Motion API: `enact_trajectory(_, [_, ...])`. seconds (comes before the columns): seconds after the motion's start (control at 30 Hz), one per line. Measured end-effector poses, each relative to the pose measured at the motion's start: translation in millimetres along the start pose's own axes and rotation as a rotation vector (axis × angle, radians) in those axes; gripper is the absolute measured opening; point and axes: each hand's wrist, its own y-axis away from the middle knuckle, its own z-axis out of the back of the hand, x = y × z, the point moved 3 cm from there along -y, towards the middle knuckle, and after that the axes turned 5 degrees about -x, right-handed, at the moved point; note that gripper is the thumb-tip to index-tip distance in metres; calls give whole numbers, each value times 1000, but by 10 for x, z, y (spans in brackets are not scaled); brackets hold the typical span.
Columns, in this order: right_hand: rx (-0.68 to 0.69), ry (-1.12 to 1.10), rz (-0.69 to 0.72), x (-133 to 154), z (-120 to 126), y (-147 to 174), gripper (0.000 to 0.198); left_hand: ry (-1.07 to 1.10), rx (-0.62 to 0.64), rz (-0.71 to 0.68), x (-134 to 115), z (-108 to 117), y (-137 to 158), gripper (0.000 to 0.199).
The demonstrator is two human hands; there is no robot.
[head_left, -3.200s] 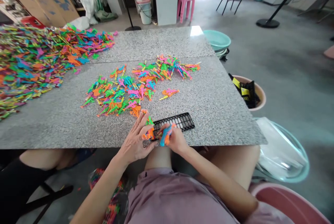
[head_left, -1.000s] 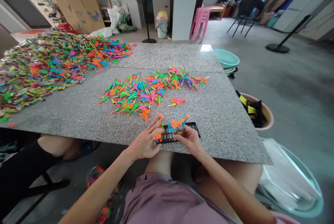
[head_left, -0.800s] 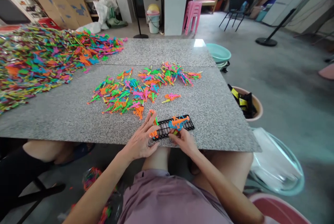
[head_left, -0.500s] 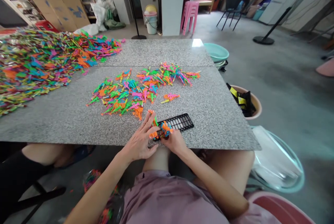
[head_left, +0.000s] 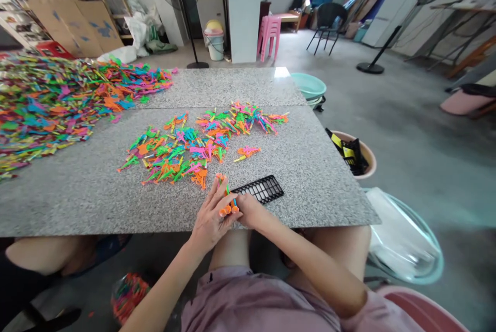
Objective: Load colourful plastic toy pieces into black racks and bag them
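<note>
My left hand (head_left: 211,216) rests at the near edge of the granite table (head_left: 310,167), fingers spread over a small bunch of orange and green plastic toy pieces (head_left: 227,203). My right hand (head_left: 248,211) presses against the same bunch at the left end of a black plastic grid tray (head_left: 263,188). What its fingers hold is hidden. A loose spread of coloured toy pieces (head_left: 194,143) lies just beyond my hands. One orange piece (head_left: 248,152) lies apart.
A big heap of coloured pieces (head_left: 50,99) covers the table's left. Right of the table stand a tan bucket with black and yellow parts (head_left: 351,154), a teal basin (head_left: 310,85), a clear-bagged basin (head_left: 403,239) and a pink tub (head_left: 418,311). Another person's leg (head_left: 42,254) shows under the table.
The blue and orange pieces my right hand held above the tray are out of sight now. That hand has moved left to the tray's end, tight against my left hand.
</note>
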Motion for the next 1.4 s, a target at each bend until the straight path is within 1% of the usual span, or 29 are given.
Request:
enact_trajectory(0.03, [29, -41, 5, -43, 61, -51, 22, -17, -3, -7, 11, 5, 2, 36])
enact_trajectory(0.07, [24, -76, -14, -91, 142, -130, 26, -31, 1, -15, 18, 13, 0, 33])
enact_trajectory(0.1, [-31, -93, -61, -142, 241, -238, 29, -44, 10, -27, 21, 22, -5, 31])
enact_trajectory(0.2, [-360, -5, -319, -254, 535, -665, 34, -97, 19, -75, 10, 51, -32, 25])
enact_trajectory(0.23, [-424, 34, -379, -261, 591, -813, 40, -119, 9, -93, 4, 59, -40, 24])
enact_trajectory(0.27, [-445, 61, -413, -261, 622, -952, 45, -141, -2, -109, 0, 65, -45, 24])
enact_trajectory(0.33, [-415, 68, -450, -285, 643, -1154, 53, -155, -16, -139, 2, 72, -44, 28])
enact_trajectory(0.4, [-368, -5, -511, -385, 655, -1209, 53, -118, -14, -155, 18, 82, -34, 35])
enact_trajectory(0.47, [-303, -119, -589, -540, 660, -1126, 43, -56, 2, -151, 47, 109, -21, 36])
enact_trajectory(0.53, [-232, -215, -627, -670, 631, -950, 28, 6, 38, -131, 84, 154, -13, 32])
enact_trajectory(0.6, [-193, -407, -588, -708, 536, -729, 16, 57, 84, -111, 120, 212, -11, 27])
enact_trajectory(0.7, [-175, -862, -428, -568, 282, -397, 5, 98, 140, -87, 152, 291, -24, 23])
enact_trajectory(0.73, [-193, -948, -369, -497, 198, -305, 5, 101, 152, -84, 153, 307, -30, 22])
enact_trajectory(0.77, [-233, -957, -324, -429, 123, -229, 8, 101, 163, -85, 148, 315, -37, 22])
enact_trajectory(0.83, [-342, -816, -252, -310, 15, -141, 13, 96, 178, -88, 130, 314, -50, 23])
enact_trajectory(0.9, [-402, -605, -187, -206, -54, -147, 15, 87, 184, -89, 108, 302, -59, 24])
enact_trajectory(1.0, [-366, -375, -48, -76, -113, -273, 11, 64, 184, -91, 86, 289, -60, 23])
enact_trajectory(1.1, [-333, -244, 47, -11, -131, -389, 8, 41, 175, -89, 88, 288, -45, 23])
enact_trajectory(1.2, [-321, -234, 35, -21, -141, -429, 10, 42, 180, -82, 110, 278, -17, 23])
enact_trajectory(1.3, [-301, -366, 41, -50, -170, -423, 6, 46, 189, -70, 133, 262, 3, 23])
enact_trajectory(1.37, [-310, -440, 78, -66, -194, -412, 13, 47, 184, -69, 142, 256, 12, 23])
enact_trajectory(1.4, [-325, -442, 100, -73, -205, -409, 12, 47, 179, -70, 144, 254, 17, 23])
